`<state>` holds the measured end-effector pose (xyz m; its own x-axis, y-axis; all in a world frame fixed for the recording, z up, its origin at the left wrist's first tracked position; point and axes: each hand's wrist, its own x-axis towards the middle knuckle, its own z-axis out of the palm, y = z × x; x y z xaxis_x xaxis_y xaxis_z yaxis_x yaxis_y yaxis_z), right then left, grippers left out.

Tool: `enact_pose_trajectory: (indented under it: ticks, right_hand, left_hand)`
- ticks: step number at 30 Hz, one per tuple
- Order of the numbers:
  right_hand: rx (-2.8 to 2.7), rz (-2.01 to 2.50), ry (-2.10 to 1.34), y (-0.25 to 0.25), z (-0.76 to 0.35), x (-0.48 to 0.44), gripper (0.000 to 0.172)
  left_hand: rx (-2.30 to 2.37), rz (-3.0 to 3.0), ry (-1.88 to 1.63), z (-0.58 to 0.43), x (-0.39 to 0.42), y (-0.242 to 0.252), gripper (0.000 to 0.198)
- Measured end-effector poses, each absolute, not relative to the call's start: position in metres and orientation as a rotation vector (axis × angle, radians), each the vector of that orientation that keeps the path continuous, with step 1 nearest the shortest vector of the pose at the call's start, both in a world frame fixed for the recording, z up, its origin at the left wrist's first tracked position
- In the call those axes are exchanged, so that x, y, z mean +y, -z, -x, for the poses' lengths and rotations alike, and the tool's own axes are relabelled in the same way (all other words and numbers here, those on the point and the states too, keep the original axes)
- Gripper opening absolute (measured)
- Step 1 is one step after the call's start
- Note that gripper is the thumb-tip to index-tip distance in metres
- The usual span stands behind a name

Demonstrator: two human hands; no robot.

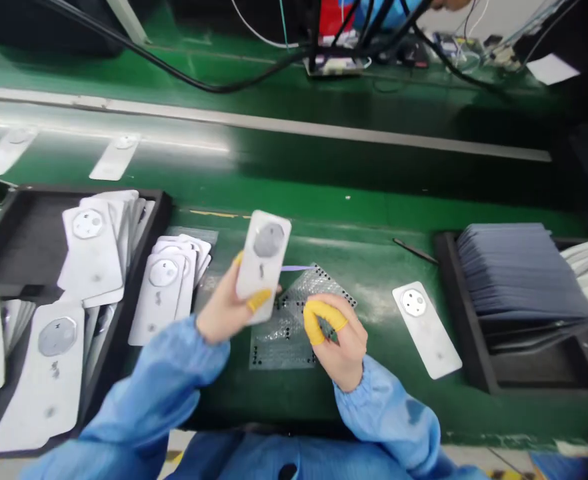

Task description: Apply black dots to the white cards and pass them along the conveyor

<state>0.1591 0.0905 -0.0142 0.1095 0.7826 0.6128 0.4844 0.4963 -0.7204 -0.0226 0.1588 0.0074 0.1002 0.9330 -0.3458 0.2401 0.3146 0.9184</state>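
Note:
My left hand (231, 300) grips a white phone-shaped panel (261, 267) with a grey round patch near its top, tilted slightly right. Yellow covers show on its fingers. My right hand (337, 333) has yellow-covered thumb and index finger bent together at their tips; whether something tiny is between them is too small to tell. Under and between the hands lie clear sheets with small black dots (279, 350). A thin purple strip (297, 268) shows just right of the held panel. Another white panel (429, 333) lies on the green table to the right.
Black trays of white panels (94, 257) stand at the left, beside a loose panel stack (159, 287). At the right, a black tray (479, 353) holds dark sheets (519, 273). A dark tweezer-like tool (415, 251) lies nearby. Two panels (115, 159) lie farther back; black cables cross above.

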Motion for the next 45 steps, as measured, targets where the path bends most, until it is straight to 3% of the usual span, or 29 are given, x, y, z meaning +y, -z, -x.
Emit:
enact_pose_trajectory:
  ticks: [4, 8, 14, 28, 36, 45]
  right_hand:
    - [-1.686, 1.102, -0.192, 0.007, -0.162, 0.094, 0.026]
    - [-1.803, 1.110, -0.213, 0.002, -0.163, 0.084, 0.029]
    - [-1.983, 1.093, -0.208, -0.004, -0.163, 0.075, 0.029]
    - [-1.967, 1.090, -0.338, 0.003, -0.165, 0.073, 0.043]
    - [-2.133, 1.303, -0.135, -0.006, -0.154, 0.064, 0.041]
    - [-2.214, 1.351, -0.303, -0.006, -0.152, 0.054, 0.049]
  left_hand:
    - [1.236, -1.312, -0.859, -0.006, 0.078, -0.008, 0.050]
    - [1.224, -1.392, -0.896, -0.018, 0.059, -0.012, 0.035]
    - [1.220, -1.446, -1.023, -0.015, 0.056, -0.013, 0.044]
    - [1.163, -1.569, -0.930, -0.012, 0.059, -0.012, 0.070]
    - [1.181, -1.552, -0.903, -0.008, 0.056, -0.005, 0.057]
    - [1.208, -1.507, -0.865, -0.006, 0.056, -0.004, 0.072]
